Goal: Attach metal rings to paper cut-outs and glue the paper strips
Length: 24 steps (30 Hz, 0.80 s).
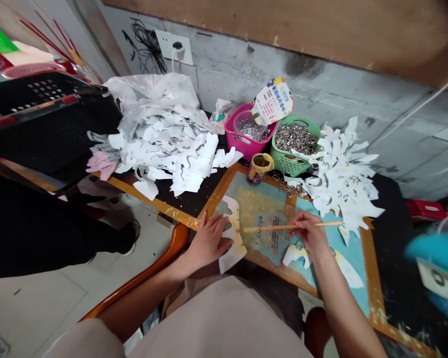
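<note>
My left hand [210, 240] lies with its fingers spread on a white cut-out sheet [236, 243], holding nothing between them. The sheet has yellowish smears and sits at the table's near edge. In my right hand [309, 229] a thin wooden stick [267, 228] is pinched, level above the tabletop. Its left end reaches the sheet's right side; whether that end carries bristles I cannot make out. Below the right wrist lies another white cut piece [296, 256] with a metal ring on it. A stained cup [259, 170] stands farther back, with yellow matter around its rim.
A heap of white cut pieces [160, 134] fills the back left. Behind the cup stand a pink basket [242, 145] and a green basket [293, 161] of metal rings. More white pieces [343, 174] are piled at right. A person's dark-clothed leg [52, 228] is at left.
</note>
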Motion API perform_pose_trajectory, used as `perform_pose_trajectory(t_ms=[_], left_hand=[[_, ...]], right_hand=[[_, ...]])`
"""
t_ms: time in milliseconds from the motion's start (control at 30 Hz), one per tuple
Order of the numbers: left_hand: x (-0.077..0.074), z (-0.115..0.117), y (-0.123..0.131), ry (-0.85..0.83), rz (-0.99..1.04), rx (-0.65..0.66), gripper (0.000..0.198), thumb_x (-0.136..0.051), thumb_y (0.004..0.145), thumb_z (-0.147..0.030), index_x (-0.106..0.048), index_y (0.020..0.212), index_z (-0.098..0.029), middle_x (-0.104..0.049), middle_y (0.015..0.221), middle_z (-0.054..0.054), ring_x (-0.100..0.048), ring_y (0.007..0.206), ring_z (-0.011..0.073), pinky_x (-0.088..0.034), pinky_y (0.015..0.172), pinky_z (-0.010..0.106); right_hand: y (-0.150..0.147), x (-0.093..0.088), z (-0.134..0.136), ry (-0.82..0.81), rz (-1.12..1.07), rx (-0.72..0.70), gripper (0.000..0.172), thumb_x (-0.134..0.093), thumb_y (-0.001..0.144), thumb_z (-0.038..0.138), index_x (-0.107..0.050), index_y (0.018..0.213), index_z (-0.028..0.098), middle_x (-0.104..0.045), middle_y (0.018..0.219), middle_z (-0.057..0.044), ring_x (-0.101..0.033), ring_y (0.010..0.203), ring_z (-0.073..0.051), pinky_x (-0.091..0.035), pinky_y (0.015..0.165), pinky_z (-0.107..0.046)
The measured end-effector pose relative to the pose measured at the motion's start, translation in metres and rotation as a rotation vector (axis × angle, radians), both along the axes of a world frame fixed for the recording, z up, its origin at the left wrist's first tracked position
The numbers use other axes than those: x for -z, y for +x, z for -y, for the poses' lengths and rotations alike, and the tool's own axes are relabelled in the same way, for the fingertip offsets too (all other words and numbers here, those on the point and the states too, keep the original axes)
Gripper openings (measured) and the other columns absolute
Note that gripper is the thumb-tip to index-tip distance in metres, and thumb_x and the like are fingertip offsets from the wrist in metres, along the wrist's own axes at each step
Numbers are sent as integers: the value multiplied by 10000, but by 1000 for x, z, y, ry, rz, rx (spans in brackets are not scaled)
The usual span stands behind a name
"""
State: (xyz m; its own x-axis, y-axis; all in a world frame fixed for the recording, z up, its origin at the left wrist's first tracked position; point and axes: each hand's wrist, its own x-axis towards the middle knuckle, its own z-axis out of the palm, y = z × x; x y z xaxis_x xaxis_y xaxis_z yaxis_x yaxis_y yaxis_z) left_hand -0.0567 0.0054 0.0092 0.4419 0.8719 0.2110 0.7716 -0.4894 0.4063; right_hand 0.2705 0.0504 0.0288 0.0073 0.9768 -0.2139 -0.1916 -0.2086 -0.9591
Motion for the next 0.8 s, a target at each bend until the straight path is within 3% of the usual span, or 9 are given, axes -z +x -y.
perform_pose_trajectory(t_ms=[100, 167, 233, 367, 500, 667, 800], left_hand=[[2, 1, 0, -30, -7, -17, 556, -562, 924, -365, -386, 1412, -166, -614, 1324, 150, -426, 1393, 330, -115, 1196, 645], [2, 3, 0, -38, -6, -22, 562, -553, 926, -366, -376, 1424, -173, -607, 1337, 148, -426, 1395, 326, -90, 1200, 641], [1, 4, 0, -42, -7, -20, 566, -545, 927, -364, -368, 1429, -170, -605, 1340, 149, -427, 1395, 323, -80, 1202, 635], [2, 4, 1, -43, -14, -27, 583, -543, 923, -365, -354, 1430, -149, -606, 1335, 160, -420, 1401, 313, -77, 1210, 618], [3, 3, 2, -44, -12, -28, 580, -546, 915, -367, -361, 1423, -158, -612, 1325, 156, -434, 1390, 313, -71, 1211, 620], [2, 3, 3, -42, -3, -35, 593, -562, 898, -352, -359, 1425, -168, -604, 1335, 151, -465, 1362, 312, -85, 1210, 619], [1, 3, 4, -34, 12, -35, 592, -569, 895, -350, -365, 1424, -179, -607, 1328, 148, -498, 1333, 314, -85, 1212, 618]], right_hand=[[-2, -4, -3, -16, 24, 14, 41, -717, 576, 216, -689, 588, 188, -668, 607, -7, -608, 472, -133, -569, 434, -251], [-3, -4, -5, -21, 16, -13, 39, -702, 558, 209, -674, 556, 183, -652, 571, -9, -590, 447, -135, -539, 390, -244], [-3, -4, -7, 1, -18, -14, 41, -681, 547, 218, -663, 535, 183, -636, 541, -6, -559, 401, -130, -494, 339, -235], [-2, -3, -10, 10, 6, -4, 27, -691, 567, 211, -678, 568, 187, -658, 572, -2, -597, 433, -133, -531, 392, -238], [-2, -2, -12, 33, -29, -46, 38, -652, 568, 205, -651, 536, 183, -632, 530, 0, -519, 356, -110, -457, 316, -218], [-6, -3, -15, 17, 19, -65, 25, -695, 590, 205, -679, 584, 187, -667, 590, -4, -615, 461, -138, -552, 429, -243], [-6, -4, -19, 40, -21, -109, 44, -637, 557, 210, -647, 522, 185, -622, 502, -2, -504, 334, -113, -434, 305, -222]])
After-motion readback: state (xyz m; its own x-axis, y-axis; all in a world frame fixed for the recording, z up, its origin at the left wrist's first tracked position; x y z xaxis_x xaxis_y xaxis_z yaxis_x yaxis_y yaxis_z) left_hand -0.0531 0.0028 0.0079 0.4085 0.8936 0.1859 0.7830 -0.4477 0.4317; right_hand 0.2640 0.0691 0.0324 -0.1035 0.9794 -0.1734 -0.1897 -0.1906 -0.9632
